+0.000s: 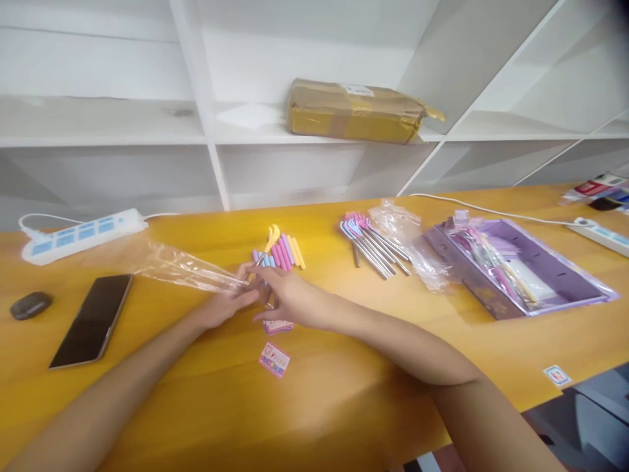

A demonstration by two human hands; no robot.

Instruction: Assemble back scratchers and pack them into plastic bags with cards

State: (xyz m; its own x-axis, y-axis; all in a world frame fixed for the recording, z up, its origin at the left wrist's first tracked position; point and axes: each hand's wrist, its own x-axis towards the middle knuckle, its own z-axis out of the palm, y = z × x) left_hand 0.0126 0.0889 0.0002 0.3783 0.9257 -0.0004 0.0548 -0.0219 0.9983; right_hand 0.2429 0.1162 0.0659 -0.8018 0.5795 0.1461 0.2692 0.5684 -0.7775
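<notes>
My left hand (227, 303) is closed on the end of a long clear plastic bag (189, 267), which stretches away to the left. Close beside it, my right hand (289, 295) pinches a thin metal rod with a yellow curved top (272, 240). The fingers of both hands nearly meet, and the rod's lower end is hidden among them. Just behind lie pink, purple, blue and yellow sticks (285, 253). Small printed cards (278, 326) are partly under my right hand, and a single card (274, 359) lies nearer me.
Metal rods with pink and blue tops (373, 246) lie beside crumpled plastic (422, 252). A purple box (560, 272) holds packaged items at the right. On the left are a phone (92, 320), a dark case (30, 305) and a power strip (83, 237). A carton (356, 111) sits on the shelf.
</notes>
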